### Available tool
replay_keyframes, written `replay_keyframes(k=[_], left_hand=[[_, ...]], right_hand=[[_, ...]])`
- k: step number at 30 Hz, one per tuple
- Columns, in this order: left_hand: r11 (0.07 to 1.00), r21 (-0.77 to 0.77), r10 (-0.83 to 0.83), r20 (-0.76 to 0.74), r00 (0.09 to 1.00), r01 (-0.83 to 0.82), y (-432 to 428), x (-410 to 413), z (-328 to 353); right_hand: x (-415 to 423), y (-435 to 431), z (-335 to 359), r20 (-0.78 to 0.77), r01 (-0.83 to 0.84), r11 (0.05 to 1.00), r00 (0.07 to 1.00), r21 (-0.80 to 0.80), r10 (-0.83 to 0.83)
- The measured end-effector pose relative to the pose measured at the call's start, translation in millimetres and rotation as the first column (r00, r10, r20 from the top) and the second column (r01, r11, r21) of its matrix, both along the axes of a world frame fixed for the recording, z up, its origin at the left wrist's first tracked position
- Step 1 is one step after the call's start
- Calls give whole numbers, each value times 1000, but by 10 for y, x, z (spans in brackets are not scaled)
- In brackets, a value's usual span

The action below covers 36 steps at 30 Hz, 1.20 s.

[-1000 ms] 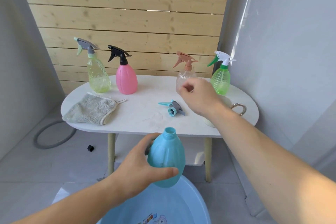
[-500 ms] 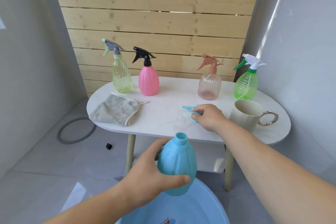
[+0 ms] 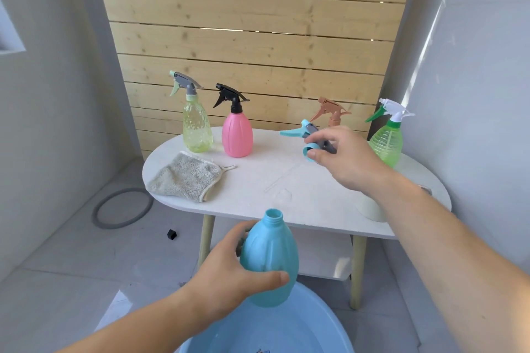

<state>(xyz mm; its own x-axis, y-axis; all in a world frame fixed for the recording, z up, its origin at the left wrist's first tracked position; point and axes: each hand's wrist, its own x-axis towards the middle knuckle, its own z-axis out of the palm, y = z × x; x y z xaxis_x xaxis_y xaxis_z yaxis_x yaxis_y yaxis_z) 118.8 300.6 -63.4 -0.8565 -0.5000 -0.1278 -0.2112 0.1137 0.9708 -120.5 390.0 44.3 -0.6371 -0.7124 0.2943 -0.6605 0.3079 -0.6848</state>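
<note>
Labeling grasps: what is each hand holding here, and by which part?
Left hand grips the uncapped blue bottle round its body. Right hand pinches the blue spray head near its screw collar.

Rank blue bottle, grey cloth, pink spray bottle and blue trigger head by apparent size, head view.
1. blue bottle (nearest the camera, so flattered)
2. grey cloth
3. pink spray bottle
4. blue trigger head

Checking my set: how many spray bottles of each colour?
Yellow-green clear plastic bottle: 1
Pink opaque plastic bottle: 1
Peach bottle behind right hand: 1
Green ribbed clear bottle: 1
Blue plastic bottle, headless, in left hand; blue trigger head in right hand: 1
Total: 5
</note>
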Motion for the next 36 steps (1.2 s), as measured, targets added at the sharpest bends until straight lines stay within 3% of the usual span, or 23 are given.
replay_keyframes(k=[13, 16, 23, 31, 36], left_hand=[[1000, 3, 5, -5, 1000, -5, 28, -29, 58], [1000, 7, 7, -9, 1000, -7, 16, -43, 65], [1000, 6, 14, -35, 999, -13, -6, -36, 79], [1000, -2, 2, -60, 998, -2, -12, -20, 135], [1000, -10, -3, -72, 997, 3, 5, -19, 171]], right_hand=[[335, 172, 299, -316, -62, 997, 946, 36, 71], [484, 151, 301, -344, -142, 990, 928, 27, 142], [790, 130, 68, -190, -386, 921, 901, 55, 390], [820, 174, -50, 52, -403, 908, 911, -113, 410], [769, 190, -97, 212, -431, 880, 858, -198, 468]])
